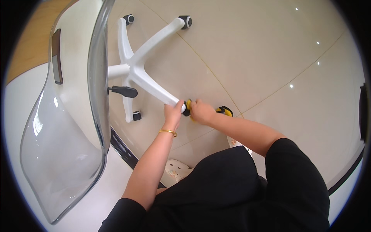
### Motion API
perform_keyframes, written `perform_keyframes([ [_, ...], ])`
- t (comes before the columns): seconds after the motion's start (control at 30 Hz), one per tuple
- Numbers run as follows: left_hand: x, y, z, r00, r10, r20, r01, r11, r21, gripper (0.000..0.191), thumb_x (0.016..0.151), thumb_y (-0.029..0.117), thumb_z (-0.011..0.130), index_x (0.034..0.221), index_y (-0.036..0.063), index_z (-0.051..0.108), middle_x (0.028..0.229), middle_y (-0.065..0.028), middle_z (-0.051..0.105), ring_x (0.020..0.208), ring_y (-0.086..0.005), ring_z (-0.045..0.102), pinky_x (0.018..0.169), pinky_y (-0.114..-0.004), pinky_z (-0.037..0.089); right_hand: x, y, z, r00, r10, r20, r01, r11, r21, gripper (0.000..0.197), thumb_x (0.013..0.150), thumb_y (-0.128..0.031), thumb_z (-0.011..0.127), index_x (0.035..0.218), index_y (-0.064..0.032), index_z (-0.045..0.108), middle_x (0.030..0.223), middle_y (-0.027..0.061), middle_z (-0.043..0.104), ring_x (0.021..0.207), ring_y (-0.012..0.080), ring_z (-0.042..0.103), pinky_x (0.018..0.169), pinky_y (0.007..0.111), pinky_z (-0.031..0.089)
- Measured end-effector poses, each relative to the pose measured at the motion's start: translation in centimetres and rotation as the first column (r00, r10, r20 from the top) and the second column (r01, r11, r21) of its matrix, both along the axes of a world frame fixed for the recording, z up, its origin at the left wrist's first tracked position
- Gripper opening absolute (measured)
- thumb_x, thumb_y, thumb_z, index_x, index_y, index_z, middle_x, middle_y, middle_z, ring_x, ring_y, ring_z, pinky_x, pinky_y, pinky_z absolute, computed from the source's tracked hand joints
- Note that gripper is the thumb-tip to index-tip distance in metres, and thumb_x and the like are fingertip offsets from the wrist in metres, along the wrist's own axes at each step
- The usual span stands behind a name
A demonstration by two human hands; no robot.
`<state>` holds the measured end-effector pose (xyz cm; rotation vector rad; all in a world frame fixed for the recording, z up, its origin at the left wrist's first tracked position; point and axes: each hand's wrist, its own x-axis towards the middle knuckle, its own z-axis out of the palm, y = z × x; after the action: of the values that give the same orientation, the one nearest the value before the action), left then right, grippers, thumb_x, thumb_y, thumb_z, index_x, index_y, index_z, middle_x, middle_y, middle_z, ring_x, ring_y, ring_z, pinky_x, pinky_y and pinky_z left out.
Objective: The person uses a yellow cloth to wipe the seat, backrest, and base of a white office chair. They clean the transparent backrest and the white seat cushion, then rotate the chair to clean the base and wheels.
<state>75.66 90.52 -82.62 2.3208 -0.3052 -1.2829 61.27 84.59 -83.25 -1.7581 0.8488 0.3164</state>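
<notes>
A swivel chair lies tipped over, its white five-star base (137,68) standing sideways to me. My left hand (173,114) grips the end of the nearest white leg, beside its black caster (186,110). Just to the right, my right hand (201,111) is closed around a yellow-and-black item (189,103) pressed against that caster; my fingers hide most of it. Another yellow-and-black piece (225,111) shows behind my right wrist. Whether both pieces belong to one object, I cannot tell.
The chair's transparent shell (72,139) fills the left side, with a black lever (124,91) sticking out from under it. Other casters (185,22) cap the farther legs. Pale floor tiles (261,72) spread to the right. A patterned clog (177,169) is below my hands.
</notes>
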Motion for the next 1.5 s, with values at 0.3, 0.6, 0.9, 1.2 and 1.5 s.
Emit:
perform_keyframes([
  [0.3, 1.2, 2.2, 3.0, 0.999, 0.034, -0.006, -0.034, 0.998, 0.061, 0.037, 0.082, 0.016, 0.063, 0.107, 0.0010, 0.041, 0.098, -0.0121, 0.055, 0.087, -0.0213, 0.059, 0.064, -0.033, 0.054, -3.5, -0.8, -0.8, 0.985, -0.129, 0.117, 0.073, 0.916, 0.394, 0.032, 0.078, -0.025, 0.055, 0.100, -0.0035, 0.061, 0.093, 0.0184, 0.064, 0.089, 0.0350, 0.060, 0.080, 0.041, 0.048],
  [0.6, 4.5, -2.5, 8.5, 0.582, -0.809, 0.081, 0.553, 0.467, 0.690, 0.051, 0.076, 0.037, 0.068, 0.101, -0.0046, 0.054, 0.088, -0.0224, 0.063, 0.082, -0.0336, 0.062, 0.069, -0.041, 0.049, -5.4, -14.2, -1.2, 0.659, -0.701, 0.273, 0.617, 0.711, 0.338, 0.083, 0.063, -0.020, 0.075, 0.133, -0.0058, 0.032, 0.130, 0.0206, 0.040, 0.111, 0.0312, 0.050, 0.095, 0.037, 0.041],
  [0.9, 4.5, -17.0, 4.3, 0.142, -0.617, 0.774, 0.783, 0.548, 0.293, 0.054, 0.067, 0.027, 0.076, 0.111, 0.0073, 0.052, 0.112, -0.0103, 0.053, 0.110, -0.0295, 0.045, 0.100, -0.051, 0.028, 3.2, -23.0, 0.6, 0.964, 0.154, 0.219, -0.055, 0.914, -0.403, 0.063, 0.068, -0.005, 0.065, 0.127, -0.0179, 0.047, 0.133, 0.0077, 0.040, 0.103, 0.0359, 0.049, 0.088, 0.039, 0.046],
  [1.2, 5.0, -15.9, 2.5, 0.163, -0.747, 0.645, 0.772, 0.503, 0.387, 0.051, 0.066, 0.027, 0.076, 0.110, 0.0105, 0.054, 0.109, -0.0073, 0.053, 0.111, -0.0278, 0.043, 0.104, -0.058, 0.015, 6.6, -23.0, -0.1, 0.931, 0.342, -0.124, -0.360, 0.813, -0.458, 0.029, 0.077, -0.013, 0.065, 0.105, -0.0126, 0.063, 0.117, 0.0068, 0.051, 0.107, 0.0277, 0.051, 0.081, 0.036, 0.049],
  [1.5, 5.1, -13.9, 3.2, 0.158, -0.750, 0.642, 0.826, 0.457, 0.331, 0.054, 0.063, 0.024, 0.078, 0.109, 0.0107, 0.054, 0.109, -0.0063, 0.052, 0.114, -0.0274, 0.041, 0.105, -0.058, 0.014, 6.7, -22.1, -1.8, 0.900, 0.280, -0.334, -0.428, 0.718, -0.549, 0.018, 0.077, -0.017, 0.063, 0.093, -0.0095, 0.066, 0.097, 0.0044, 0.059, 0.092, 0.0216, 0.059, 0.066, 0.032, 0.048],
])
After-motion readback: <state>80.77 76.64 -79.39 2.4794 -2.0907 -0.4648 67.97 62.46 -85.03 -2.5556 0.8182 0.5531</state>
